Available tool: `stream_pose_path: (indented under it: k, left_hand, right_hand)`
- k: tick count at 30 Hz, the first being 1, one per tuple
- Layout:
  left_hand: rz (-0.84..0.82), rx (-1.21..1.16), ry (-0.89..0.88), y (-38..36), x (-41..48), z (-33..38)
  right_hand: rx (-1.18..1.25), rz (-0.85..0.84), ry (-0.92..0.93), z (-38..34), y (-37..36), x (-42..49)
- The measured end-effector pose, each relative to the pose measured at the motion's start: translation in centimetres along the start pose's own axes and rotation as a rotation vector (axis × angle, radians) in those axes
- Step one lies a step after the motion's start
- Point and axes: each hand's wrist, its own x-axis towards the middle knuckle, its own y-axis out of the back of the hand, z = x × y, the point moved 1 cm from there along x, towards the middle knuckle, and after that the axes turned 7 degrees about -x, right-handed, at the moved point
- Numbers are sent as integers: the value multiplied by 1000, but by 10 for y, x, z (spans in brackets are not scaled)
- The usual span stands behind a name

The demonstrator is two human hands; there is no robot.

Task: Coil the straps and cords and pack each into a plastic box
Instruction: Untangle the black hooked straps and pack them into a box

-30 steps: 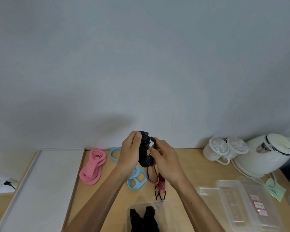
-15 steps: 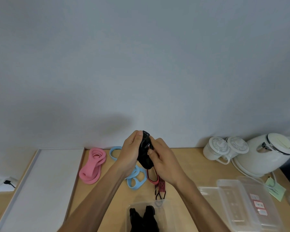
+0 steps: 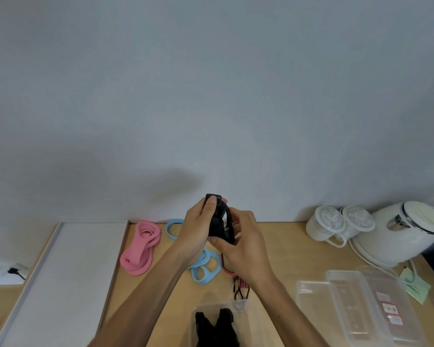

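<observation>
You hold the black strap (image 3: 219,221) raised above the table (image 3: 281,236): your left hand (image 3: 198,229) grips the bundle with its fingers curled round it, and your right hand (image 3: 246,249) pinches its lower edge, so coiling looks nearly complete and packing is not yet done. One dark bundle (image 3: 218,326) already lies in the open plastic box (image 3: 246,301) nearest you. The pink strap (image 3: 139,246), the blue strap (image 3: 206,269) and the red cord (image 3: 241,284) lie loose on the table, with empty boxes (image 3: 356,309) to your right, so most of the task is left.
</observation>
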Motion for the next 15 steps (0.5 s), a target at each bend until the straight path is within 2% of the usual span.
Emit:
stream_pose_path:
  k: [7, 15]
  left_hand:
    - [-127, -239, 88, 1, 2, 6]
    - [-222, -198, 240, 3, 1, 4]
  right_hand:
    - [42, -5, 125, 2, 5, -1]
    - [1, -67, 203, 14, 5, -3]
